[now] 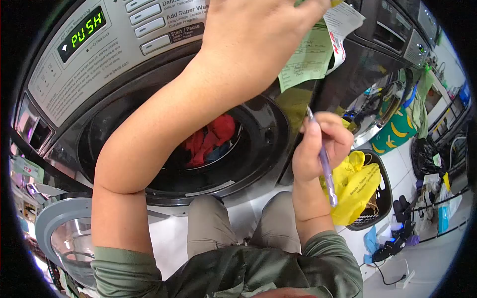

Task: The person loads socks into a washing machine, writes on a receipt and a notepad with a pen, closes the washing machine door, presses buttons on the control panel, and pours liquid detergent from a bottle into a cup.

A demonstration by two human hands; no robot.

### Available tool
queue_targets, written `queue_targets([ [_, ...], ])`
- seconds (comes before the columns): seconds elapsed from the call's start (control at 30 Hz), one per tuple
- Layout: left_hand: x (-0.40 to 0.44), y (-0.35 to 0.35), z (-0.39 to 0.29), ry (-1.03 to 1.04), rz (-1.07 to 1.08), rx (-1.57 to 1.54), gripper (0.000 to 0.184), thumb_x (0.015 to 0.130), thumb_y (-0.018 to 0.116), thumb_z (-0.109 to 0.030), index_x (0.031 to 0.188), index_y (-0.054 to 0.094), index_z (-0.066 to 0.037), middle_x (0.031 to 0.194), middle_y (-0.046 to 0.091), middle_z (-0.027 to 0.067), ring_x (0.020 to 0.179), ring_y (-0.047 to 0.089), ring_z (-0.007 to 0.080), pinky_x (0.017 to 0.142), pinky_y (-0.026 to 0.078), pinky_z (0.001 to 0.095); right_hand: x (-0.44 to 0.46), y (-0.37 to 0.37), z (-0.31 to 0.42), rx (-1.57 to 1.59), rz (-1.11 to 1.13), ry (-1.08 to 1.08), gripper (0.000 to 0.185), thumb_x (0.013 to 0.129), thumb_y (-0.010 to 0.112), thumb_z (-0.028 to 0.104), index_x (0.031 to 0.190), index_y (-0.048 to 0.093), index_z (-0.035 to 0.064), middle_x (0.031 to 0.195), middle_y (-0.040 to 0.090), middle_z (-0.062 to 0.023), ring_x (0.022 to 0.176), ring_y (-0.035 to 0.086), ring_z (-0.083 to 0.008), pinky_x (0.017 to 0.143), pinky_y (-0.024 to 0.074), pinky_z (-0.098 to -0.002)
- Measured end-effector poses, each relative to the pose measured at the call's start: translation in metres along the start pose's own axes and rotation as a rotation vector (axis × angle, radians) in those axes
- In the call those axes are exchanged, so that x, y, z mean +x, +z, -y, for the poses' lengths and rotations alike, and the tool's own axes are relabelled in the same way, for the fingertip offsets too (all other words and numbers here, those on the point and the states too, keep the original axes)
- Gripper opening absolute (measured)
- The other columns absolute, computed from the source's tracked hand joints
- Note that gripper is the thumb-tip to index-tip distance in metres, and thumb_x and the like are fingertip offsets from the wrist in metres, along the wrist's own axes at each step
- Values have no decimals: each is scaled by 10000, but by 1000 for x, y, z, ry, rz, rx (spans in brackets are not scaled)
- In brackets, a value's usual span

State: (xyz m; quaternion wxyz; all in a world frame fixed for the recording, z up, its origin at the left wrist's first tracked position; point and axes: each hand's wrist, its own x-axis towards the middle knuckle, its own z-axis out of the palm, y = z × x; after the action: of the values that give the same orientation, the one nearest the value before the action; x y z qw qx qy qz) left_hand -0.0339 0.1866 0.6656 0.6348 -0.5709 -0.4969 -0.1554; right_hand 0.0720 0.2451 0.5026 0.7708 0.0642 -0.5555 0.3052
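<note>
My left hand (253, 35) reaches across the top of the view, its fingertips partly cut off by the upper edge. Its fingers close at the top of a green paper slip (305, 57) with handwriting on it. Beside the slip hangs a white printed paper (344, 27). In my right hand (325, 141) is a purple pen (325, 166), its tip pointing up toward the slip. Below my left forearm is the open drum of a washing machine (268, 144), with red clothing (211, 139) inside.
The washer's round door (49, 226) is swung open at left. A display (84, 32) reads PUSH. At right are a second machine (370, 64), a black basket (385, 196) with a yellow bag (355, 186), a banana-print green bag (395, 131) and floor clutter.
</note>
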Motion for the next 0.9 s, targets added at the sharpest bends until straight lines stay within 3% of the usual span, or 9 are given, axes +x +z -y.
queue_targets([
  [0.1, 1, -6, -1, -13, -5, -54, 342, 743, 540, -83, 1072, 607, -145, 1421, 241, 129, 1319, 144, 385, 954, 103, 646, 30, 11, 3, -162, 142, -150, 274, 688, 691, -16, 895, 519, 35, 808, 568, -129, 626, 518, -164, 525, 407, -232],
  [0.13, 2, -7, -1, -3, -22, -51, 337, 746, 537, -89, 1071, 607, -146, 1422, 239, 127, 1320, 144, 384, 955, 102, 644, 34, 19, -5, -130, 97, -145, 302, 660, 714, -18, 899, 538, 37, 804, 577, -127, 602, 525, -166, 516, 420, -240],
  [0.17, 4, -11, -1, 0, -28, -48, 337, 746, 537, -89, 1071, 607, -146, 1422, 239, 127, 1320, 144, 384, 955, 102, 644, 37, 23, -16, -125, 62, -145, 274, 675, 693, -34, 873, 517, 33, 800, 574, -126, 638, 542, -165, 554, 435, -236],
  [0.23, 6, -21, -4, -43, 163, 9, 328, 755, 526, -100, 1069, 606, -147, 1422, 241, 123, 1321, 144, 382, 953, 109, 643, 47, 32, -29, 61, -61, -68, 217, 706, 650, -49, 825, 486, 28, 789, 572, -117, 656, 542, -153, 577, 436, -240],
  [0.3, 5, -16, -3, -44, 182, 43, 320, 759, 524, -120, 1067, 606, -149, 1423, 242, 120, 1323, 143, 380, 953, 115, 642, 59, 28, -41, -17, 24, -141, 149, 765, 571, -32, 816, 440, 19, 746, 570, -118, 626, 523, -145, 571, 425, -251],
  [0.37, 3, -5, 0, -20, -17, -56, 318, 758, 528, -132, 1066, 608, -154, 1424, 241, 123, 1326, 136, 378, 948, 116, 651, 63, 33, -49, 15, 23, -149, 115, 779, 488, -58, 768, 401, 16, 685, 519, -107, 551, 448, -107, 541, 388, -218],
  [0.47, 1, -1, -1, -30, 2, 27, 263, 757, 540, -151, 1004, 629, -163, 1424, 257, 106, 1331, 138, 360, 976, 60, 630, 63, 39, -56, -15, -94, -273, 115, 777, 490, -52, 756, 399, 16, 657, 510, -102, 527, 424, -100, 513, 358, -206],
  [0.6, -9, 6, 0, -31, 15, 36, 257, 756, 542, -153, 998, 629, -164, 1423, 260, 103, 1331, 140, 358, 978, 56, 628, 60, 42, -60, 29, -148, -255, 119, 774, 497, -57, 754, 403, 14, 631, 507, -102, 519, 413, -94, 496, 331, -202],
  [0.9, -18, 12, -1, -55, 14, 69, 240, 755, 547, -158, 979, 632, -167, 1421, 268, 97, 1331, 145, 354, 983, 43, 621, 62, 40, -56, -97, -55, -279, 132, 774, 507, -58, 737, 406, 18, 636, 511, -100, 531, 411, -97, 509, 338, -201],
])
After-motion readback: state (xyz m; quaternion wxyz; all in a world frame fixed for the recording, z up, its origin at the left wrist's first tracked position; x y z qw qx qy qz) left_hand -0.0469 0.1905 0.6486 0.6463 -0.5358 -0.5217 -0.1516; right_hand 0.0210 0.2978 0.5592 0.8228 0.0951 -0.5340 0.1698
